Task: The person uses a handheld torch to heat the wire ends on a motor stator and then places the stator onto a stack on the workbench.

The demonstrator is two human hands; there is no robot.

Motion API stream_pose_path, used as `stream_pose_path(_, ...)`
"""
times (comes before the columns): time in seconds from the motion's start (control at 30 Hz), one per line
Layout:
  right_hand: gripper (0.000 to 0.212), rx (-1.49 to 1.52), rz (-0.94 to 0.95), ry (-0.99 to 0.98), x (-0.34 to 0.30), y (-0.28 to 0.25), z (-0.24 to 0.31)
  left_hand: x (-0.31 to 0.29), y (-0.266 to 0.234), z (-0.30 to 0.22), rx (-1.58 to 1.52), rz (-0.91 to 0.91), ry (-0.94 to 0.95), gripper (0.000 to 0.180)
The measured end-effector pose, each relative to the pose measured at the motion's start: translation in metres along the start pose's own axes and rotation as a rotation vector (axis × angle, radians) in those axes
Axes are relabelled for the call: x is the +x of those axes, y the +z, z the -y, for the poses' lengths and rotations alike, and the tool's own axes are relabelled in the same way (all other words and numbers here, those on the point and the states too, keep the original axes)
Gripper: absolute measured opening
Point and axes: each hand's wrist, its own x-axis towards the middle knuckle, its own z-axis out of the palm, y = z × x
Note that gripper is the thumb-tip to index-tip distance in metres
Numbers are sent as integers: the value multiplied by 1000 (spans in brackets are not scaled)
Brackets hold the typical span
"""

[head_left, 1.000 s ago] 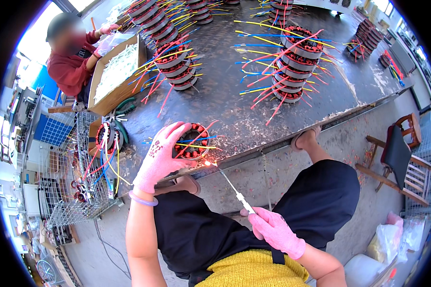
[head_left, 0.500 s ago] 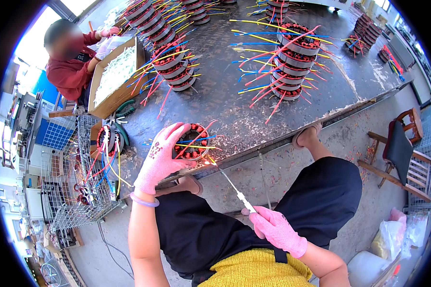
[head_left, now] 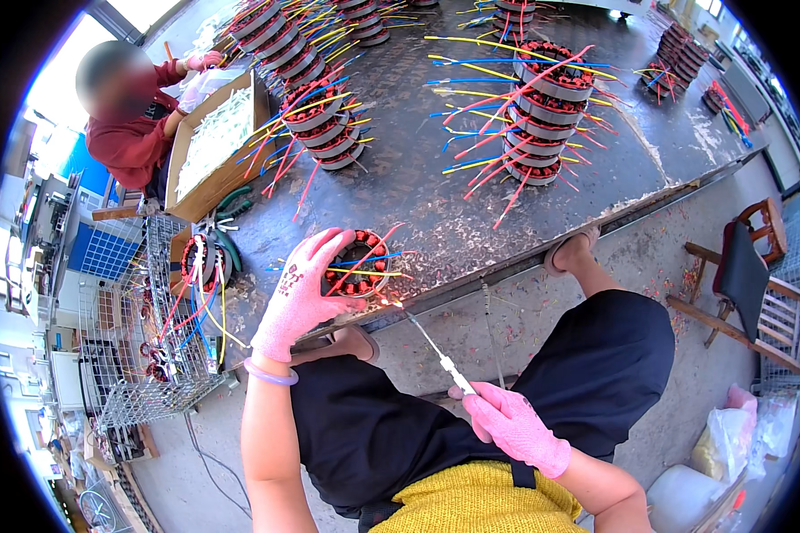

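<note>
A ring-shaped motor stator (head_left: 357, 286) with red windings and red, blue and yellow leads sits at the table's near edge. My left hand (head_left: 295, 298), in a pink glove, grips its left side, fingers over the far rim and thumb along the near one. In my right hand (head_left: 511, 422), also pink-gloved, is a slim white-handled wand tool (head_left: 447, 362) with a long thin metal shaft. Its tip points up at the stator's near right rim, where a small orange glow shows. Whether the tip touches the stator I cannot tell.
Stacks of stators (head_left: 547, 115) with wires sticking out stand on the dark table (head_left: 418, 169). At left are a cardboard box (head_left: 180, 169) of pale pieces, pliers (head_left: 229, 209), another stator (head_left: 206, 262) and a wire basket (head_left: 151, 391). A co-worker sits beyond; a chair (head_left: 740, 275) stands right.
Both hands, the stator and the wand tool stay nearly in place. The glow at the tip looks slightly different. The co-worker's head has shifted a little left.
</note>
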Motion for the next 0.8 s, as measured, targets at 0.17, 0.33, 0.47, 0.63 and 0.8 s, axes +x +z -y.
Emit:
stream_pose_path(0.17, 39, 8, 5, 24, -2, 0, 3, 0, -1, -2, -5, 11, -21, 91)
stream_pose_path(0.33, 38, -27, 8, 9, -2, 0, 4, 0, -1, -2, -5, 7, -19, 91)
stream_pose_path(0.47, 37, -14, -6, 5, -2, 1, 4, 1, -1, -4, -7, 4, -15, 91)
stream_pose_path(0.63, 37, -5, 3, 11, -4, 2, 9, 1, -1, -3, -9, -1, -10, 90)
stream_pose_path(0.8, 36, 14, -2, 18, -3, 1, 4, 0, -2, -2, -6, 24, -31, 92)
